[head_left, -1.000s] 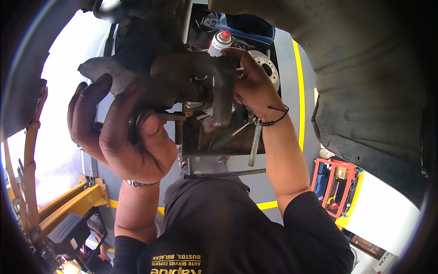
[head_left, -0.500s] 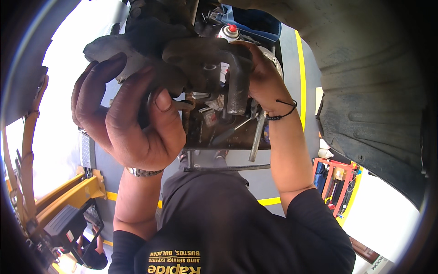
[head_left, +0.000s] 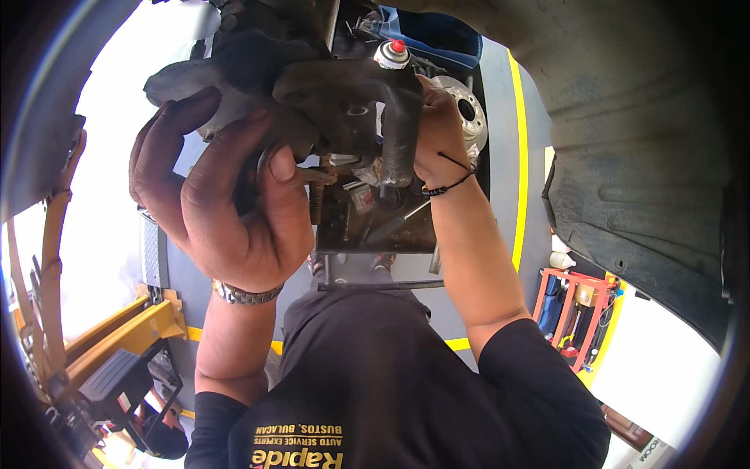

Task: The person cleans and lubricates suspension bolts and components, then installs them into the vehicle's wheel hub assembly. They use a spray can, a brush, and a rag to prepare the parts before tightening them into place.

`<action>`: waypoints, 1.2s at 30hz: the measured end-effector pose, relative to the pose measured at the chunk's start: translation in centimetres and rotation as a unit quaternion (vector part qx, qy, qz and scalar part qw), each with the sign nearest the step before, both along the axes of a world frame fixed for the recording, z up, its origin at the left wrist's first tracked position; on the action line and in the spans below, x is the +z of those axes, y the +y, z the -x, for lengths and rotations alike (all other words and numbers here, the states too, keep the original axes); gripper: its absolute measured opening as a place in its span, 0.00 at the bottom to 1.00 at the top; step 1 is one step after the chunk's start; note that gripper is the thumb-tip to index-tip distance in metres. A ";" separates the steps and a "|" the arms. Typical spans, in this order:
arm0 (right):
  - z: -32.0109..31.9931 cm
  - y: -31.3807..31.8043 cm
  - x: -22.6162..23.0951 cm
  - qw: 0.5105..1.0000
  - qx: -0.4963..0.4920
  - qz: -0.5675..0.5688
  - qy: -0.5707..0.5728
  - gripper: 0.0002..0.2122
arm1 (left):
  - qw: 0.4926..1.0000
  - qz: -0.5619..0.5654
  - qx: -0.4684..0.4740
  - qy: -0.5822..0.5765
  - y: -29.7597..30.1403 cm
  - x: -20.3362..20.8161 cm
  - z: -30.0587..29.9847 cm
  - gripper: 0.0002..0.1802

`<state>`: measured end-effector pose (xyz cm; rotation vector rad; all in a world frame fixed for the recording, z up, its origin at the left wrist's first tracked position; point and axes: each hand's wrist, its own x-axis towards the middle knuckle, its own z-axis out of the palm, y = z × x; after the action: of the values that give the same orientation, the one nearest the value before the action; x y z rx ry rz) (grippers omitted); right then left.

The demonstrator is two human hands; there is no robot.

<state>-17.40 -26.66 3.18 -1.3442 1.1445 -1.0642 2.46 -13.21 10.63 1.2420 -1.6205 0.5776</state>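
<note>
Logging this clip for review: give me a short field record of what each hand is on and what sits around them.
setting: under a raised car, beside its dark wheel arch liner
left hand: gripping the dark grey cast-metal brake caliper
right hand: on the caliper's far side, fingers hidden
behind: white spray can with red cap, shiny silver wheel hub
floor: yellow line, red tool cart

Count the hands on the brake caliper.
2: the left hand grips the dark metal brake caliper on its left side; the right hand holds its right side, fingers partly hidden.
</note>
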 end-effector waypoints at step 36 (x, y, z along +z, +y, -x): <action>7.3 19.3 -1.8 0.993 0.063 0.006 0.103 0.18 | 0.791 -0.501 -0.280 0.213 10.8 -11.1 8.4 0.15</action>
<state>-24.69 -7.36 1.38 -1.5414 1.1871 -0.8585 -5.98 -2.38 -0.48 1.3349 -1.7843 -1.0192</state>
